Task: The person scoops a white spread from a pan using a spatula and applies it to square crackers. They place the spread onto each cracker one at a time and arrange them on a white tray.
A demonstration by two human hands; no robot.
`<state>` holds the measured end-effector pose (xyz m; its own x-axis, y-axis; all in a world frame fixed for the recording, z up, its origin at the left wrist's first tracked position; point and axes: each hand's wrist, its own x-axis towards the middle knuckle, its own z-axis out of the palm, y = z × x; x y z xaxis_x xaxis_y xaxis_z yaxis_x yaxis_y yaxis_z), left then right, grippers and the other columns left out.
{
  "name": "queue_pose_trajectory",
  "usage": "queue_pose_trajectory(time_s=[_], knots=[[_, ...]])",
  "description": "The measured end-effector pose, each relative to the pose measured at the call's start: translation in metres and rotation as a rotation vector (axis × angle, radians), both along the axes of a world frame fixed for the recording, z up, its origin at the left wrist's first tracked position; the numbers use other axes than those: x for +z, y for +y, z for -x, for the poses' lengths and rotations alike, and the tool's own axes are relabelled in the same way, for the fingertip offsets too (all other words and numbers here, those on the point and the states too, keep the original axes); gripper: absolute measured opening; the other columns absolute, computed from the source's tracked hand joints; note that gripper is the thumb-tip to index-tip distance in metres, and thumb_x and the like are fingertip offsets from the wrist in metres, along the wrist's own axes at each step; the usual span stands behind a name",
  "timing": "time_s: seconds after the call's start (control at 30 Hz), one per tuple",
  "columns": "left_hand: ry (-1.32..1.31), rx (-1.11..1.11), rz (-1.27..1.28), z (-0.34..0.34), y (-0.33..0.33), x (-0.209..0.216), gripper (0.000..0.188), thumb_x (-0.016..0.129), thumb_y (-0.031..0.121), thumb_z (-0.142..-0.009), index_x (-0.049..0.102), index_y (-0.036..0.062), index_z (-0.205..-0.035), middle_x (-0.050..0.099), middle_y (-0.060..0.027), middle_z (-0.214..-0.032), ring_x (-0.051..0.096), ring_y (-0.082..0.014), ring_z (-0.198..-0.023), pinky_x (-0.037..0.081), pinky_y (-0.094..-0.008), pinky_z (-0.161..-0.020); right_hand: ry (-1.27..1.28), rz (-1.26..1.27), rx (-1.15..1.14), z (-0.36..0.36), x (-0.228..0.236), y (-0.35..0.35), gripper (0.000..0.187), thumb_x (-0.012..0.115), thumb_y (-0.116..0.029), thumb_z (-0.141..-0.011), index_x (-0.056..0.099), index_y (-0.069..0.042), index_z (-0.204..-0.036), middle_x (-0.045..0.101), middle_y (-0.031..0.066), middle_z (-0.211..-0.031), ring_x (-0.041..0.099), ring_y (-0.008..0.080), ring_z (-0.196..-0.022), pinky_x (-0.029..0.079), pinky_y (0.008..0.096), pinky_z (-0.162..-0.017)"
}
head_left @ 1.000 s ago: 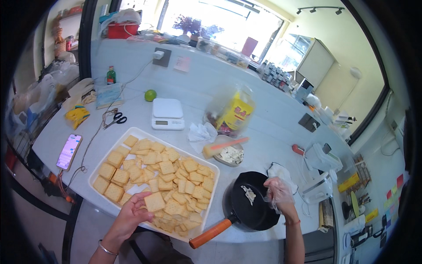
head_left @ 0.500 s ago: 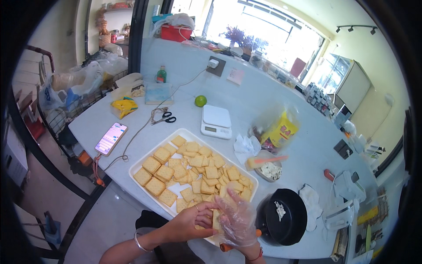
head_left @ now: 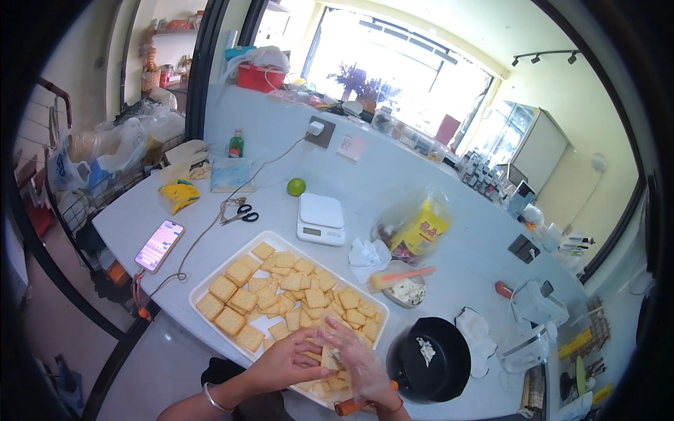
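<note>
My bare left hand (head_left: 284,361) has its fingers curled round a square cracker (head_left: 328,360) over the near side of a white tray (head_left: 261,323). In a clear plastic glove, my right hand (head_left: 359,359) closes on the same cracker from the other side. A dab of whitish sticky mixture shows between its fingers and the cracker. Many more crackers (head_left: 314,298) lie in the tray, stacked at the left and heaped loosely elsewhere. Right of the tray stands a black pan (head_left: 446,365) holding a white lump (head_left: 425,351). Its orange-brown handle (head_left: 349,406) passes by my right wrist.
Behind the pan sits a bowl of white pieces (head_left: 408,292) with a pink-handled tool (head_left: 414,274) across it. A kitchen scale (head_left: 321,217), lime (head_left: 296,186), scissors (head_left: 242,214), phone (head_left: 159,245) and yellow bag (head_left: 425,228) stand farther back. A cloth (head_left: 477,342) lies right of the pan.
The whole view has shifted, so the table's things sit farther left in the picture. The held cracker has tilted; its face and the white mixture beside it now show.
</note>
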<state>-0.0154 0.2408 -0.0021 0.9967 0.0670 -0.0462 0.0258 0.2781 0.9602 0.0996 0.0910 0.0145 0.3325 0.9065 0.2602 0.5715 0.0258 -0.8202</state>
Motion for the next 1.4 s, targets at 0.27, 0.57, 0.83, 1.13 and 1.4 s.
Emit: queue_pose_trajectory(time_s=[0.27,0.57,0.83,1.13,1.4], knots=[[-0.057,0.079,0.052,-0.004,-0.004,-0.002,0.063,0.067,0.008,-0.08,0.032,0.0027,-0.132,0.054,-0.0122,-0.105,0.058,-0.0162,-0.095,0.048,-0.0251,-0.082,0.293,-0.124,-0.023,-0.015,-0.018,0.011,0.041,0.042,-0.022,-0.096,0.04,-0.004,-0.133,0.036,0.0117,-0.139,0.033,0.0245,-0.129,0.025,0.0329,-0.106],[-0.172,0.183,-0.011,-0.002,-0.001,-0.003,0.061,0.064,0.005,-0.082,0.032,0.003,-0.133,0.058,-0.0116,-0.104,0.057,-0.0145,-0.096,0.048,-0.0255,-0.083,0.564,-0.052,-0.164,-0.021,-0.03,0.018,0.055,0.047,-0.019,-0.093,0.025,0.004,-0.137,0.046,0.0146,-0.125,0.047,0.0169,-0.109,0.037,0.0276,-0.094],[-0.249,0.259,-0.017,-0.024,0.009,-0.014,0.061,0.063,0.003,-0.082,0.033,0.0051,-0.135,0.056,-0.0087,-0.102,0.056,-0.0109,-0.091,0.047,-0.0227,-0.083,0.953,-0.208,-0.096,-0.021,-0.006,0.047,0.067,0.053,-0.002,-0.086,0.014,0.002,-0.14,0.055,0.004,-0.086,0.056,0.0106,-0.08,0.047,0.0218,-0.074],[-0.303,0.662,-0.827,-0.014,0.013,-0.009,0.06,0.076,0.026,-0.07,0.054,0.0129,-0.123,0.043,-0.0103,-0.099,0.046,-0.0224,-0.093,0.041,-0.0306,-0.085,1.05,-0.104,-0.01,-0.02,0.01,0.046,0.063,0.056,-0.005,-0.085,0.022,0.001,-0.137,0.058,0.0113,-0.098,0.061,0.018,-0.086,0.054,0.029,-0.072],[-0.296,0.695,-0.812,-0.003,0.024,-0.001,0.058,0.076,0.021,-0.068,0.053,0.011,-0.121,0.039,-0.0144,-0.11,0.039,-0.0295,-0.111,0.036,-0.0365,-0.095,1.251,-0.13,0.231,-0.018,0.006,0.058,0.054,0.051,-0.027,-0.091,0.03,0.002,-0.132,0.053,0.0174,-0.115,0.056,0.0249,-0.104,0.051,0.035,-0.083]])
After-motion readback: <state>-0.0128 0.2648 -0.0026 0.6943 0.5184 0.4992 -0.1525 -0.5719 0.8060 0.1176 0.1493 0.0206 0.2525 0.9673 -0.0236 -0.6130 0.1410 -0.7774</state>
